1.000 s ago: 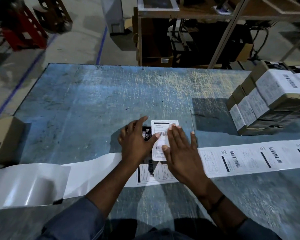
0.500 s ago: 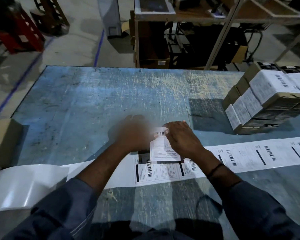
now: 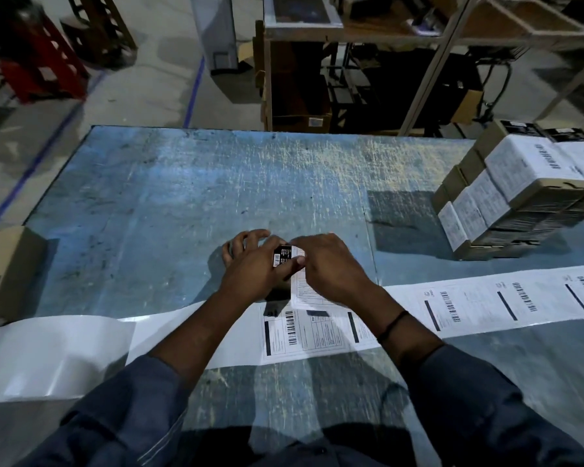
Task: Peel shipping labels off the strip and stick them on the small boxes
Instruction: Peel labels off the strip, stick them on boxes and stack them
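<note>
A small dark box [image 3: 283, 256] stands at the table's middle, just behind the label strip [image 3: 486, 303]. My left hand [image 3: 250, 267] grips it from the left, thumb across its front face. My right hand [image 3: 332, 267] curls over the box's top and right side, on a white shipping label [image 3: 304, 291] that runs down the box's near face. The strip crosses the table from the right edge, and one printed label [image 3: 304, 333] lies below my hands. To the left, the peeled backing [image 3: 64, 352] is bare and glossy.
A stack of labelled small boxes [image 3: 506, 190] stands at the table's right. A brown carton [image 3: 4, 267] sits at the left edge. The scratched blue table [image 3: 216, 183] stretches away behind my hands. Shelving and racks stand beyond its far edge.
My hands went from lying flat on the label to gripping the box. The box has tipped up, and the label now wraps over its top and near face.
</note>
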Tool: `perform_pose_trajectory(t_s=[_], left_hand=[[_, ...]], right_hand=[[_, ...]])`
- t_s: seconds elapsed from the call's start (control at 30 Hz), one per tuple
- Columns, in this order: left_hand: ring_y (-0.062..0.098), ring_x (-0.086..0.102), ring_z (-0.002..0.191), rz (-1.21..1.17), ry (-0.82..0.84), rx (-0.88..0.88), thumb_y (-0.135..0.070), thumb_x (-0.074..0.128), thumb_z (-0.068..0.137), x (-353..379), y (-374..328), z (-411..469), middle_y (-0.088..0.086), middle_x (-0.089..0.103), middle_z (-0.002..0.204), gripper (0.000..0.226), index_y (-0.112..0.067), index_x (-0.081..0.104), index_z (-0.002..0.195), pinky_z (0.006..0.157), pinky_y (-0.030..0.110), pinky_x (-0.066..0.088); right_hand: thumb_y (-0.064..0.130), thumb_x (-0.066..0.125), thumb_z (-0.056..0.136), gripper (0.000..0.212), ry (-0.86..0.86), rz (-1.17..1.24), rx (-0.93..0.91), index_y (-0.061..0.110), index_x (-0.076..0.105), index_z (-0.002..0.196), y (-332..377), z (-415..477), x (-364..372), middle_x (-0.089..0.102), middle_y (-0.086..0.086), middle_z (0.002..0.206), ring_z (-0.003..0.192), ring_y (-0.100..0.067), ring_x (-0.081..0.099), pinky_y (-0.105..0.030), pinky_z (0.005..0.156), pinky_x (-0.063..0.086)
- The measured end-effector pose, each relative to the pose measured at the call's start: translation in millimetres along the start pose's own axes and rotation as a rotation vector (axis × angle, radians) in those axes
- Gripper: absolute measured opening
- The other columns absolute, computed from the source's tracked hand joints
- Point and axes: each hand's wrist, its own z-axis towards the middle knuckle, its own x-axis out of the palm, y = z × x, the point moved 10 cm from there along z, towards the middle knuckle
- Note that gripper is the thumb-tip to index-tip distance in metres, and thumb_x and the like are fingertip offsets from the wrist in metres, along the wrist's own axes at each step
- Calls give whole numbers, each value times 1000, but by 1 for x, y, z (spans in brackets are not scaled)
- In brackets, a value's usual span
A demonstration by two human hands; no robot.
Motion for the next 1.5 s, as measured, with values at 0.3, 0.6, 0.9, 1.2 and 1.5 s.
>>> perform_pose_trajectory(t_s=[0.3, 0.6, 0.9, 1.2, 1.5], left_hand=[[27, 27, 145, -24, 40, -14, -88, 23, 80, 7, 2, 2, -7, 41, 152, 73, -44, 59, 125, 118, 56, 16], [6, 11, 156, -201, 236, 439, -59, 70, 89, -2, -18, -39, -25, 5, 169, 81, -49, 29, 158, 115, 26, 15], [1, 52, 128, -256, 213, 455, -47, 74, 92, -17, -24, -11, -22, 55, 142, 52, -45, 58, 141, 105, 28, 46], [0, 58, 118, -385, 143, 259, -40, 83, 85, -39, -27, 21, -17, 63, 129, 49, -26, 70, 130, 102, 23, 47], [-7, 63, 110, -461, 198, 426, -30, 98, 67, -31, -45, 16, -19, 70, 119, 69, -29, 70, 130, 86, 7, 45]], right_hand=[[21, 39, 90, 37, -193, -86, 102, 18, 73, 105, -93, -40, -41, 75, -9, 104, 101, -35, 66, -49, 97, 47], [36, 79, 88, 92, -127, 106, -168, 27, 26, 161, -75, -77, -15, 17, 11, 170, 158, -13, 10, -34, 127, 11], [50, 76, 87, 62, 49, 260, -124, 37, 54, 144, -77, -37, -23, 55, 10, 140, 134, -11, 46, -41, 112, 40], [35, 78, 89, 25, -66, 679, 70, 20, 75, 109, -89, -5, -32, 77, 6, 104, 101, -11, 71, -42, 92, 56], [7, 89, 73, 66, 140, 909, 14, 29, 67, 131, -79, -11, -18, 70, 4, 128, 118, -17, 67, -32, 94, 57]])
